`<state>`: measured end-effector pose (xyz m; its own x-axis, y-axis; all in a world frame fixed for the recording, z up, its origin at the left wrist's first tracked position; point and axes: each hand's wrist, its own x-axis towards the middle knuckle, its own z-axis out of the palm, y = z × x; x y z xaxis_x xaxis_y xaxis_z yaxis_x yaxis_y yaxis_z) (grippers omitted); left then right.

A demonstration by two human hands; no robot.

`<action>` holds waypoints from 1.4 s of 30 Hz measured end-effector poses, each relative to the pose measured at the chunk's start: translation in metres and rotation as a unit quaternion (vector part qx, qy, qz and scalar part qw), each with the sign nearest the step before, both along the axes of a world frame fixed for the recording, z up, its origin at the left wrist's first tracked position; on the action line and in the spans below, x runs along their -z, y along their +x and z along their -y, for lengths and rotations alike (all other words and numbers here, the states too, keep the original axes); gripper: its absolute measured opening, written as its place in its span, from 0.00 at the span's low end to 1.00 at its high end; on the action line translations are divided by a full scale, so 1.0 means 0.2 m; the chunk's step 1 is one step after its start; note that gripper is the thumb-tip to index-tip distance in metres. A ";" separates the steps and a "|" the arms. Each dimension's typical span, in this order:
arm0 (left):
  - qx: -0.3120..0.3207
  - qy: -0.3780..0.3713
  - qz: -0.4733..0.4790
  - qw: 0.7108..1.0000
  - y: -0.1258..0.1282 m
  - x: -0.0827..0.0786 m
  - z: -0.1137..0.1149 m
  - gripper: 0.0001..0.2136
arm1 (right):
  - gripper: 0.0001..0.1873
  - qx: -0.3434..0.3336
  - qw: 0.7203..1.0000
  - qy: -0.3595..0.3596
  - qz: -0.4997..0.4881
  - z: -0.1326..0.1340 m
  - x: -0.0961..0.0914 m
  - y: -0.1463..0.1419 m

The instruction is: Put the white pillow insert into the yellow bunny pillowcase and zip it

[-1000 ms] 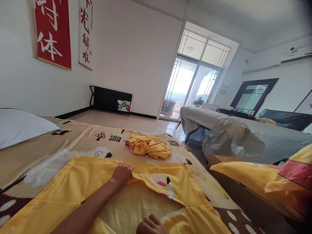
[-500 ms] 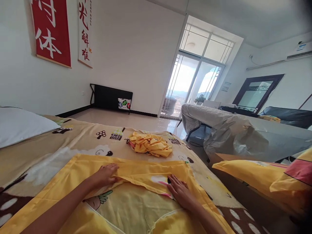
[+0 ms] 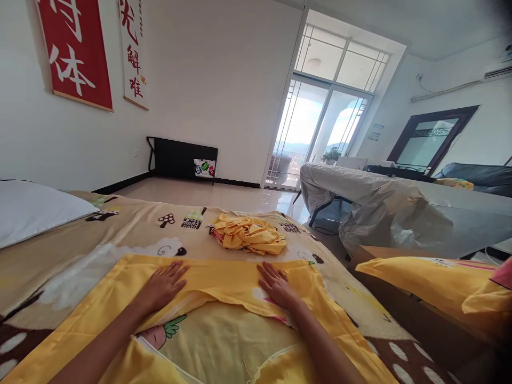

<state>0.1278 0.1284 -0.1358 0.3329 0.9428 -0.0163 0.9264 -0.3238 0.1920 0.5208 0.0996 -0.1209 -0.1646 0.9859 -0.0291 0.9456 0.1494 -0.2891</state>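
A yellow pillowcase (image 3: pixel 222 274) lies spread on the bed in front of me, its opening gaping toward me and the printed inner side showing, with a pink radish-like figure on it. My left hand (image 3: pixel 163 285) rests flat on the far left part of the cloth, fingers spread. On the far right part lies my right hand (image 3: pixel 277 285), palm down with fingers stretched out, partly over a white and pink print. Between the hands the far border looks fairly smooth. Just beyond it sits a crumpled yellow cloth (image 3: pixel 252 234).
The bed carries a beige patterned blanket (image 3: pixel 136 224). A white pillow (image 3: pixel 40 213) lies at the left. To the right, a yellow printed pillow (image 3: pixel 424 277) rests on a cardboard box (image 3: pixel 384 253). Behind stands a table under plastic sheeting (image 3: pixel 384 208).
My right hand has moved up and left onto the far border. My left hand has shifted slightly left, with its fingers more spread. The fold between them looks flatter.
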 end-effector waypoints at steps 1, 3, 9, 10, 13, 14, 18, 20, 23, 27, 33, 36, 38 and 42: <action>-0.030 0.005 -0.012 0.999 -0.11 0.02 -0.01 0.28 | 0.32 0.034 0.999 -0.004 0.018 -0.01 0.01 0.10; -0.088 0.000 -0.035 0.996 -0.32 0.04 -0.02 0.28 | 0.33 0.112 0.990 -0.001 0.083 -0.01 0.04 0.28; -0.183 0.013 -0.073 0.980 -0.39 -0.07 0.01 0.28 | 0.30 0.222 0.951 0.060 0.209 0.01 0.03 0.23; -0.165 0.018 -0.063 0.984 -0.30 -0.11 0.02 0.27 | 0.30 0.199 0.959 0.072 0.191 0.02 0.01 0.13; -0.059 0.008 -0.017 0.998 0.09 -0.21 0.07 0.27 | 0.29 0.059 0.992 0.079 0.076 0.03 -0.05 -0.23; -0.018 0.007 -0.009 1.000 0.23 -0.23 0.09 0.27 | 0.29 -0.004 0.996 0.081 0.037 0.03 -0.06 -0.35; 0.051 -0.005 0.005 0.999 0.60 -0.17 0.11 0.26 | 0.27 -0.142 0.986 0.083 -0.025 0.02 -0.04 -0.66; 0.047 -0.009 0.008 0.999 0.60 -0.11 0.09 0.26 | 0.27 -0.141 0.988 0.065 -0.025 -0.01 -0.01 -0.66; 0.016 -0.006 0.004 1.000 0.44 -0.05 0.06 0.26 | 0.28 -0.113 0.993 0.025 -0.021 -0.06 0.02 -0.54; -0.041 -0.002 -0.031 0.999 0.19 -0.04 0.05 0.27 | 0.30 -0.050 0.999 -0.010 0.008 -0.09 0.02 -0.34; -0.122 -0.008 -0.059 0.991 -0.12 -0.02 0.04 0.28 | 0.31 0.030 0.998 -0.012 0.052 -0.08 0.06 -0.06; -0.150 -0.002 -0.072 0.986 -0.32 0.04 0.01 0.30 | 0.32 0.091 0.991 -0.005 0.097 -0.06 0.08 0.13; -0.166 0.013 -0.081 0.983 -0.45 0.08 -0.01 0.30 | 0.33 0.132 0.982 0.004 0.135 -0.04 0.09 0.26; -0.191 0.027 -0.092 0.977 -0.58 0.12 -0.03 0.30 | 0.33 0.198 0.964 0.006 0.175 -0.03 0.10 0.40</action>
